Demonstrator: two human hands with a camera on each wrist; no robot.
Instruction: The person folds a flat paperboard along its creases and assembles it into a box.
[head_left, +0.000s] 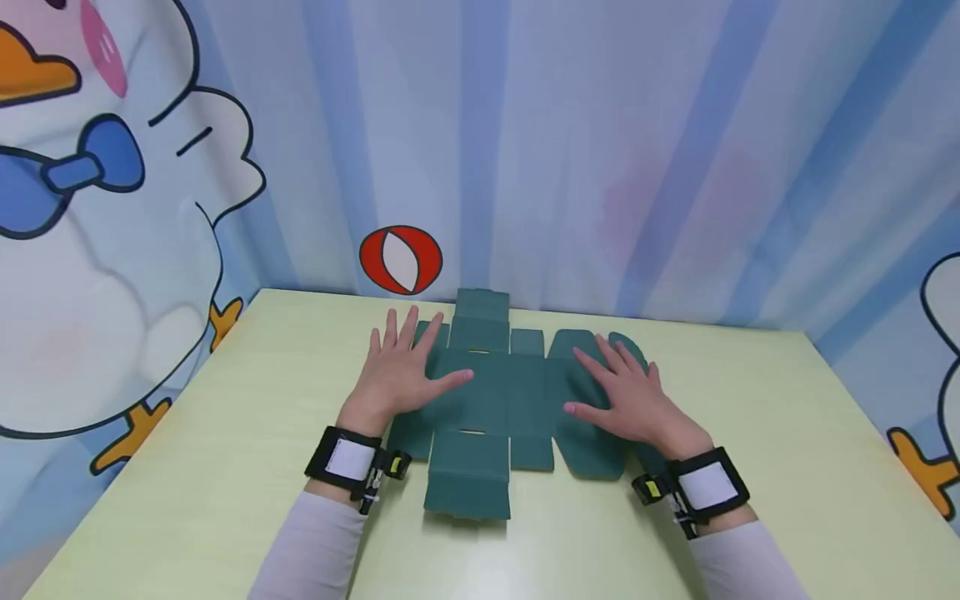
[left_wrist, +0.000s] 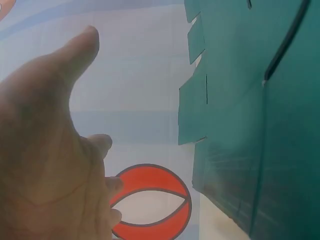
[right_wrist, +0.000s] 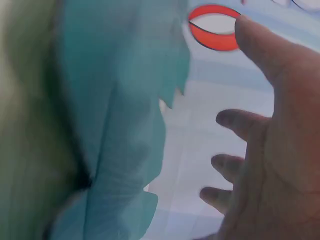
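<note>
A green cardboard box blank (head_left: 487, 392) lies unfolded on the table, its flaps spread out to all sides. Over its left part is my left hand (head_left: 400, 371), fingers spread and straight. My right hand (head_left: 628, 396) hovers above the rounded flaps at the right, fingers also spread. In the left wrist view, a gap shows between the left hand (left_wrist: 55, 135) and the creased green cardboard (left_wrist: 230, 110). The right wrist view likewise shows the right hand (right_wrist: 270, 135) apart from the cardboard (right_wrist: 125, 125). Neither hand holds anything.
The pale yellow table (head_left: 285, 375) reaches back to a blue striped curtain (head_left: 555, 150) printed with cartoon birds and a red-and-white ball (head_left: 401, 260). A wrist camera on a black strap sits on each forearm. The blank's front flap (head_left: 468, 492) tilts up slightly.
</note>
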